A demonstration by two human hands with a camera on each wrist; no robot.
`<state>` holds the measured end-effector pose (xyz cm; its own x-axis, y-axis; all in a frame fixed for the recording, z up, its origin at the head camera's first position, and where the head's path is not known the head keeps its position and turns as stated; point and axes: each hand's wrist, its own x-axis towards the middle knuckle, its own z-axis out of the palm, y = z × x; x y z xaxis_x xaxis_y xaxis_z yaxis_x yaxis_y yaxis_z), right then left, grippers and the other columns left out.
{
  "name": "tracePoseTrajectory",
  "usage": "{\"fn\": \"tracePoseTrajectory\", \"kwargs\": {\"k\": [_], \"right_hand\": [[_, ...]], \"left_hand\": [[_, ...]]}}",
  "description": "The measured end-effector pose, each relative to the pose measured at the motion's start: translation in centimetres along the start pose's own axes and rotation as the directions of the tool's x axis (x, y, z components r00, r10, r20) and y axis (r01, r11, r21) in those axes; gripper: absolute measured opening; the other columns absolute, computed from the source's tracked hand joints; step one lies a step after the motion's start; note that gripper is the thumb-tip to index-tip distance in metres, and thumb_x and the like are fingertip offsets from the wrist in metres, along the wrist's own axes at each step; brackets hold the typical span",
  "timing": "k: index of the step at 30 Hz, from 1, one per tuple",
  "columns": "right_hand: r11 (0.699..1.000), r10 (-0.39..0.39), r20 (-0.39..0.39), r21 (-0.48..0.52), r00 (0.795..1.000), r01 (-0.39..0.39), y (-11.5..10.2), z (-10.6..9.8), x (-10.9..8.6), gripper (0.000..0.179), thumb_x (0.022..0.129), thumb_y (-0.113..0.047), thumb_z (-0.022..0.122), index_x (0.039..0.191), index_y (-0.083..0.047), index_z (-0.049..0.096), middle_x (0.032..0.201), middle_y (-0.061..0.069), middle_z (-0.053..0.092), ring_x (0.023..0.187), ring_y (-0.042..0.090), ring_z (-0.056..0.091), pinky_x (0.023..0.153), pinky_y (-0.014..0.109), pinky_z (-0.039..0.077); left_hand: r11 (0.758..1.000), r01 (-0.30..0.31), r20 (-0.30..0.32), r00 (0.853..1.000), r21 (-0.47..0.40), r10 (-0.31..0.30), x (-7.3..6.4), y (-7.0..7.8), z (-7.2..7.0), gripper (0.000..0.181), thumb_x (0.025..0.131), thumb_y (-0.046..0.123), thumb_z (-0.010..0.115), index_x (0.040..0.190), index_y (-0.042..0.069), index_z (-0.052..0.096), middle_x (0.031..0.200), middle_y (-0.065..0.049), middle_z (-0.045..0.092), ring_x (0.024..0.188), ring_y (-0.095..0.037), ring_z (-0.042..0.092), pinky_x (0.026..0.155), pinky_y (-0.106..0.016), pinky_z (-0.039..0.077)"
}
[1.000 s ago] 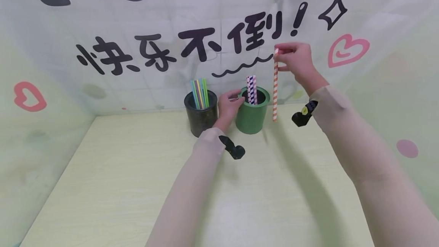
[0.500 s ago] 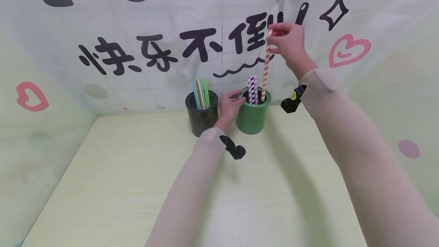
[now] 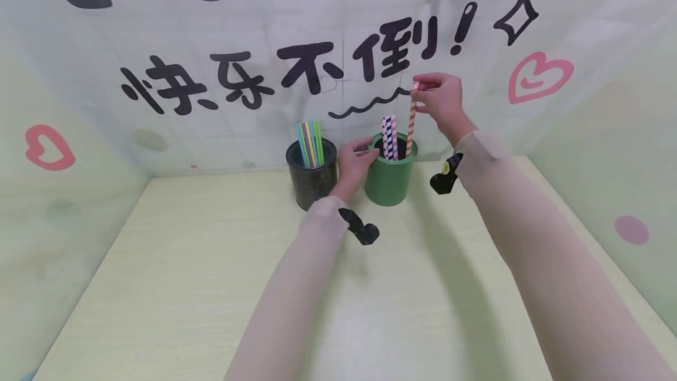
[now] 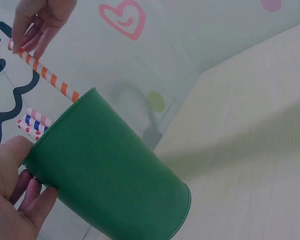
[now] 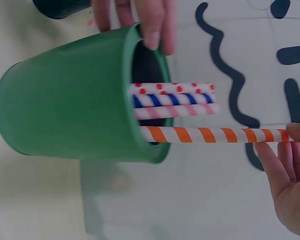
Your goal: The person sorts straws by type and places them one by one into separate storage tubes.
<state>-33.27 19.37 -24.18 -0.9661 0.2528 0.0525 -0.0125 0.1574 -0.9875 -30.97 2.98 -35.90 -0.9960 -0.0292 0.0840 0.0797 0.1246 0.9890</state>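
My right hand (image 3: pixel 440 103) pinches the top end of an orange-and-white striped paper straw (image 5: pixel 205 135). The straw's lower part is inside the green cup (image 3: pixel 388 184), at its right side, hidden by the wall. At the cup's left rim my left hand (image 3: pixel 353 166) grips the edge, thumb over the rim and fingers against the outside in the left wrist view. Three other paper straws stand in the cup: one with red dots (image 5: pixel 172 88), one with blue stripes (image 5: pixel 175 100) and one with pink stripes (image 5: pixel 177 111).
Just left of the green cup stands a black cup (image 3: pixel 312 184) holding several thin coloured straws (image 3: pixel 309 144). Both cups stand on a pale wooden table (image 3: pixel 211 287), near its back edge. Behind it hangs a white printed cloth (image 3: pixel 238 28) with dark lettering.
My right hand brought the orange-striped straw left from beside the green cup, raised it over the opening, then lowered it in. My left hand stayed at the rim.
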Motion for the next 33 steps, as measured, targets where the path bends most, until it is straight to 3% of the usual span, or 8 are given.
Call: {"fn": "tracePoseTrajectory", "kwargs": {"k": [15, 27, 33], "right_hand": [[0.998, 0.03, 0.051, -0.062, 0.998, -0.027, 4.6, 0.9, -0.3, 0.036, 0.083, 0.005, 0.059, 0.119, 0.003, 0.057, 0.09, 0.006, 0.052, 0.078, 0.012, 0.054, 0.077, 0.031, 0.054], [0.992, 0.062, 0.101, -0.118, 0.993, -0.05, 5.7, 1.2, -0.3, 0.037, 0.083, 0.006, 0.059, 0.12, 0.002, 0.056, 0.097, 0.01, 0.051, 0.084, 0.017, 0.053, 0.078, 0.031, 0.054], [0.986, 0.07, 0.165, -0.159, 0.984, -0.043, 5.4, 0.8, -0.3, 0.045, 0.086, 0.002, 0.058, 0.129, -0.002, 0.049, 0.107, 0.014, 0.052, 0.094, 0.023, 0.057, 0.081, 0.036, 0.053]], "left_hand": [[1.0, 0.014, 0.015, 1.0, -0.004, -0.014, -0.1, 0.1, -0.1, 0.033, 0.083, 0.011, 0.067, 0.115, 0.005, 0.062, 0.112, -0.011, 0.06, 0.102, -0.02, 0.056, 0.08, -0.023, 0.051], [0.999, 0.048, 0.038, 0.998, -0.004, -0.048, -0.2, 0.2, 0.2, 0.034, 0.083, 0.013, 0.067, 0.116, 0.006, 0.062, 0.114, -0.011, 0.058, 0.101, -0.021, 0.057, 0.08, -0.023, 0.051], [0.999, 0.026, 0.028, 0.999, 0.038, -0.027, -0.5, 0.8, 0.1, 0.033, 0.084, 0.013, 0.066, 0.115, 0.005, 0.062, 0.113, -0.011, 0.059, 0.103, -0.021, 0.055, 0.081, -0.024, 0.051]]}}
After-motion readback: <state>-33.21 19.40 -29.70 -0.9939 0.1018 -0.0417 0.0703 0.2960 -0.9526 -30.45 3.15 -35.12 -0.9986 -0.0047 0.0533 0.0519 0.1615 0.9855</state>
